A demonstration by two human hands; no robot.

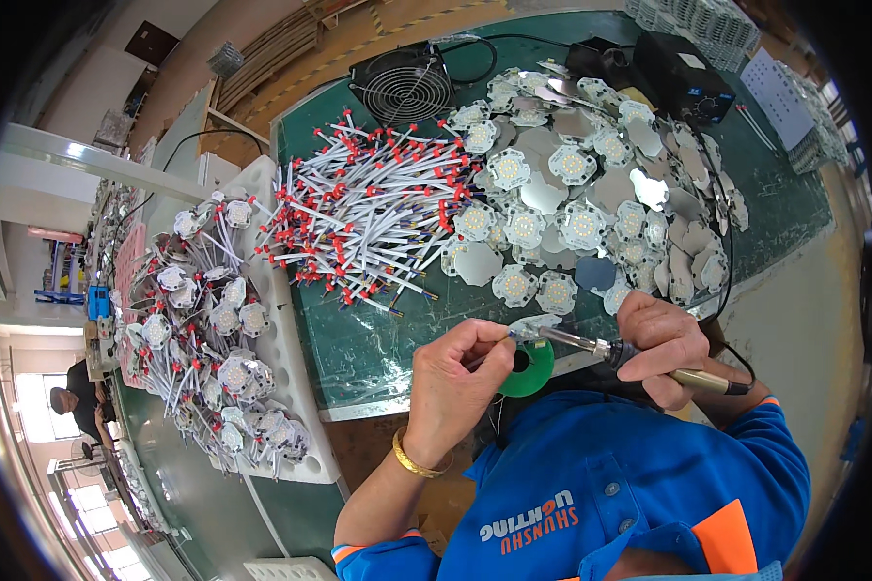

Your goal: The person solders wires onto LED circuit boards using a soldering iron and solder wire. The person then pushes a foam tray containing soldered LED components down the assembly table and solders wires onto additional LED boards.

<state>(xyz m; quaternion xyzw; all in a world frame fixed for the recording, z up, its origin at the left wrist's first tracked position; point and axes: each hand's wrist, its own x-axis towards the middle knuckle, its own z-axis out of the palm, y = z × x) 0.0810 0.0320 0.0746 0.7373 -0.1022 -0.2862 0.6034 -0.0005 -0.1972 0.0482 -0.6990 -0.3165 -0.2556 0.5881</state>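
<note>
My left hand point(460, 382), wearing a gold bracelet, pinches a small LED board point(533, 325) between thumb and fingers near the front edge of the bench. The board is seen almost edge-on, and a wire in the same grip is mostly hidden. A soldering iron point(683, 378) is gripped in my right hand point(661, 344). Its metal tip points left and meets or nearly meets the board; I cannot tell which. Just below the board is a green spool point(530, 372) with a dark centre.
Loose LED boards point(581, 228) pile up beyond my hands, beside white wires with red ends point(368, 213). At the back stand a fan point(404, 87) and a black control box point(683, 77). Wired boards fill a white foam tray point(300, 387) on the left. A person point(85, 397) stands far left.
</note>
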